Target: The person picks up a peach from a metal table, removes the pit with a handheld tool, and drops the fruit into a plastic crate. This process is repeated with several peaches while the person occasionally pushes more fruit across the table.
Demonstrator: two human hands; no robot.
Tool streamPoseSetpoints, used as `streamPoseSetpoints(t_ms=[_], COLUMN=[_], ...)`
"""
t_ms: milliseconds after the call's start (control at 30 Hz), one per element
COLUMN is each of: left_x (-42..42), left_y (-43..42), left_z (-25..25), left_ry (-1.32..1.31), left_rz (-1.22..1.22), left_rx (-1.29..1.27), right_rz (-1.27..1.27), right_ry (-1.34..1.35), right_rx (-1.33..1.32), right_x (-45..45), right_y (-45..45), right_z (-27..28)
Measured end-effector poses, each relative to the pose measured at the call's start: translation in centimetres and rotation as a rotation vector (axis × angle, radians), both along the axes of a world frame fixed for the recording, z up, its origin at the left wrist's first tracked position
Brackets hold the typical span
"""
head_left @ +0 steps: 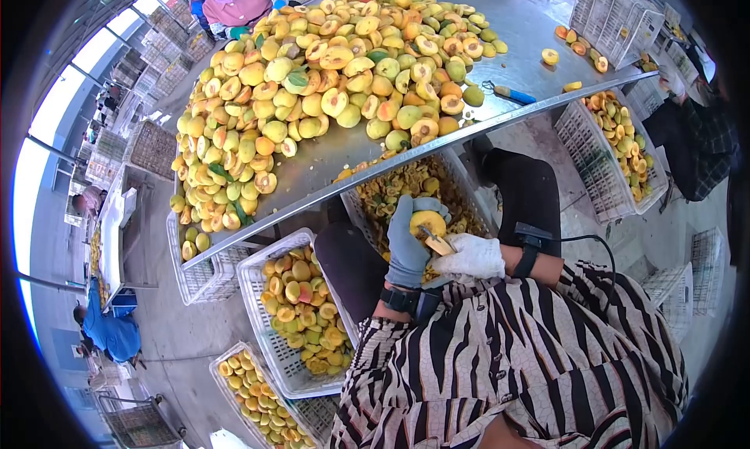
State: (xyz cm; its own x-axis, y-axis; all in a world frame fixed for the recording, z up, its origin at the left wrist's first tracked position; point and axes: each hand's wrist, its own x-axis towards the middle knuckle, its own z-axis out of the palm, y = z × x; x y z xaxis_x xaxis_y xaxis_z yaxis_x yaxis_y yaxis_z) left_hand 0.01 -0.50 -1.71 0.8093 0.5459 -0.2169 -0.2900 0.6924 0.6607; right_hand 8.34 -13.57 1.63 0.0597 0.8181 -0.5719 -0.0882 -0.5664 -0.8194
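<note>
While L hand [408, 250] holds 1 fruit [429, 220], R hand [478, 258] has 1 tool [441, 244].

The wearer's two hands [408, 250] [476, 258] hold one fruit half [429, 222] and one tool [440, 244]

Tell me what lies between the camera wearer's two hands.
Head view: a cut yellow fruit, gripped by the left hand, and the small tool held in the right hand.
</note>
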Motion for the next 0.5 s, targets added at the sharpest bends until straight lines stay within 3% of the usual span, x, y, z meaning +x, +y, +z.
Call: streamPoseSetpoints(t_ms=[67,133,200,300,333,400,433,467,500], left_x=[0.0,0.0,0.4,0.3,-0.2,-1.8,-3.1,-4.2,-5.1], left_y=[0.1,0.0,0.5,1.6,2.0,3.0,3.9,3.4,3.4], left_z=[0.2,0.3,-0.6,-1.5,-1.7,-0.7,-1.0,1.9,2.6], left_ry=[0.003,0.009,-0.145,-0.139,-0.139,0.041,0.067,0.18,0.357], left_rz=[-0.033,-0.055,-0.23,-0.201,-0.196,-0.056,-0.077,0.05,0.097], left_rx=[-0.061,-0.128,-0.457,-0.386,-0.383,0.037,0.221,0.819,0.783], right_rz=[-0.008,0.135,0.222,0.314,0.279,0.198,0.123,0.042,0.046], right_ry=[0.072,-0.041,-0.05,-0.189,-0.01,0.328,0.2,0.07,0.071], right_rx=[0.004,0.138,0.067,0.245,0.125,0.018,-0.04,-0.096,-0.09], right_x=[0.5,0.9,1.4,2.2,2.7,3.8,4.1,4.3,4.4], right_y=[-0.2,-0.4,-0.2,-0.5,-1.1,-1.6,-1.6,-1.2,-1.0], right_z=[-0.2,-0.3,-0.5,-0.1,0.8,0.4,-0.3,0.1,-1.4])
